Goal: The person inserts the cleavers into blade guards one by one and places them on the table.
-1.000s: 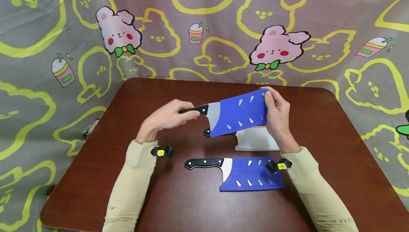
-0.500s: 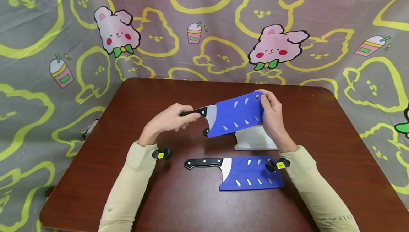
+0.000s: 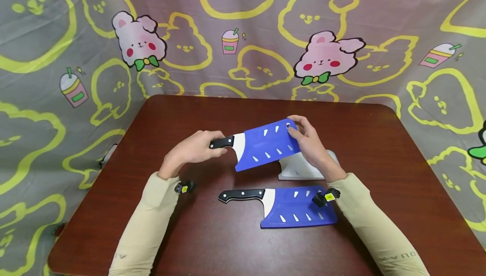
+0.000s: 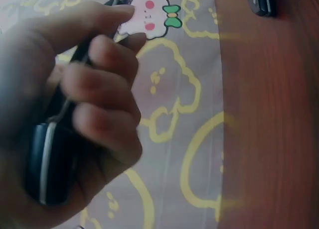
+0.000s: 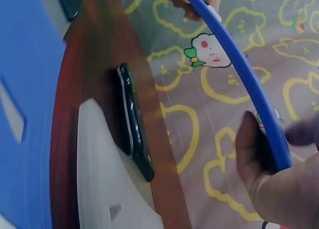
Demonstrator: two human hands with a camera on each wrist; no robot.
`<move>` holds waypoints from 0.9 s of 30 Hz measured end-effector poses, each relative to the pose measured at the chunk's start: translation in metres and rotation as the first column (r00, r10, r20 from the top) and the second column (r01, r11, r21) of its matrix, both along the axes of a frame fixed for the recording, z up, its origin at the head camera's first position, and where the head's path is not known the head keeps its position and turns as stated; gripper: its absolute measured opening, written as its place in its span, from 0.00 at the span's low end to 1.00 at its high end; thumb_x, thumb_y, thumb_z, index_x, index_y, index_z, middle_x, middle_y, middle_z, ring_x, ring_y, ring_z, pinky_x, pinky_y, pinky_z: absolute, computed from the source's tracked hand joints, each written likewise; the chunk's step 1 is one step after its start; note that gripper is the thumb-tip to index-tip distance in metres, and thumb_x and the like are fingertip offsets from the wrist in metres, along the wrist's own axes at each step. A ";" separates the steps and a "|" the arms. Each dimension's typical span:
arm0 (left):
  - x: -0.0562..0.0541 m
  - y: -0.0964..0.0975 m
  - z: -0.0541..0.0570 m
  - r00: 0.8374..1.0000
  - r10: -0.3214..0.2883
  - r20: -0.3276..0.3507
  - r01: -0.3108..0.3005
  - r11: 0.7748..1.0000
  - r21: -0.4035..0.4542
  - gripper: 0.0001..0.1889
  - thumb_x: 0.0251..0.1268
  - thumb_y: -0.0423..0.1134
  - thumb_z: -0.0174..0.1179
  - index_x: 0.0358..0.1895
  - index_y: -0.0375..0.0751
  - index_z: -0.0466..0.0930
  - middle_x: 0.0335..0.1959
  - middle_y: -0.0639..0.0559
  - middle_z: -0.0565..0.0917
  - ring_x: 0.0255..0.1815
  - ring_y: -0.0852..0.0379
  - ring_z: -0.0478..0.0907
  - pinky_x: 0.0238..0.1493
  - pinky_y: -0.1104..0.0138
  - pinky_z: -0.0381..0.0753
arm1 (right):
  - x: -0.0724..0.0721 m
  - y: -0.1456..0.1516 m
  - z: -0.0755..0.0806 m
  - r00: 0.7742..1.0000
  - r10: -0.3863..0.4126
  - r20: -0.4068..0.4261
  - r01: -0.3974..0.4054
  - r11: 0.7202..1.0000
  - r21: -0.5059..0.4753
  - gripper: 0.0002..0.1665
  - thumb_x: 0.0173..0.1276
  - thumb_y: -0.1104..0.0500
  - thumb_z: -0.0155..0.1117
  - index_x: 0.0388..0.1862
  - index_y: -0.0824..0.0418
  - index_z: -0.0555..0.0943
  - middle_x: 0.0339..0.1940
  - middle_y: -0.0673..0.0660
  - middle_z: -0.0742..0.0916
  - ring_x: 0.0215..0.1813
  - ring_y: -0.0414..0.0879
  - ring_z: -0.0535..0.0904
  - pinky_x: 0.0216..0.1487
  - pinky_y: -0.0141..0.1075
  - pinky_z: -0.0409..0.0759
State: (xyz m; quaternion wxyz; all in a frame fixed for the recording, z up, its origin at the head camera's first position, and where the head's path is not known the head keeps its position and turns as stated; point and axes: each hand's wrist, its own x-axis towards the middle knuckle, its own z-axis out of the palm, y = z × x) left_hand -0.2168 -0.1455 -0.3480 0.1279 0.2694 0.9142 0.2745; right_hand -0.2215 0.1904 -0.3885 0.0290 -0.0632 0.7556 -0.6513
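A cleaver in a blue sheath (image 3: 267, 144) is held above the table between my two hands. My left hand (image 3: 193, 147) grips its black handle (image 3: 222, 142); in the left wrist view the fingers curl round that handle (image 4: 49, 159). My right hand (image 3: 309, 143) pinches the sheath's far end, near its hanging hole, and the right wrist view shows the sheath edge-on (image 5: 244, 74) between thumb and fingers. Nearer me, a second cleaver in a blue sheath (image 3: 300, 206) lies flat, handle to the left. Behind it lies a cleaver in a white sheath (image 3: 300, 167), partly hidden by my right hand.
The dark red wooden table (image 3: 174, 115) has rounded far corners. A grey cloth (image 3: 265, 23) with yellow outlines and pink rabbit heads hangs round its back and sides. In the right wrist view a black handle (image 5: 132, 114) lies beside the white sheath (image 5: 104, 174).
Both hands have brought the held cleaver left and lower, toward me. The cleavers on the table have not moved.
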 end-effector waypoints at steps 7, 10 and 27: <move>-0.007 -0.022 -0.010 0.999 0.051 0.014 -0.052 0.998 0.029 0.13 0.64 0.45 0.65 0.47 0.43 0.81 0.32 0.51 0.80 0.30 0.54 0.75 0.33 0.62 0.74 | 0.001 0.004 0.001 0.980 0.189 0.066 -0.194 0.978 0.075 0.32 0.78 0.59 0.51 0.77 0.51 0.58 0.64 0.70 0.75 0.43 0.62 0.83 0.37 0.47 0.85; -0.010 -0.032 -0.014 0.996 0.074 0.040 -0.076 0.996 0.043 0.12 0.64 0.45 0.64 0.46 0.44 0.81 0.28 0.50 0.78 0.27 0.54 0.73 0.30 0.63 0.73 | 0.000 0.002 0.002 0.967 0.239 0.086 -0.246 0.966 0.084 0.32 0.78 0.58 0.51 0.78 0.52 0.57 0.61 0.70 0.77 0.46 0.66 0.83 0.37 0.45 0.85; -0.032 -0.069 -0.042 0.943 0.273 0.191 -0.275 0.961 -0.012 0.16 0.67 0.47 0.61 0.51 0.41 0.76 0.22 0.48 0.74 0.16 0.55 0.67 0.16 0.67 0.67 | 0.002 0.026 -0.009 0.926 0.358 0.117 -0.377 0.865 0.330 0.27 0.77 0.55 0.54 0.71 0.58 0.67 0.59 0.68 0.82 0.46 0.57 0.86 0.40 0.44 0.85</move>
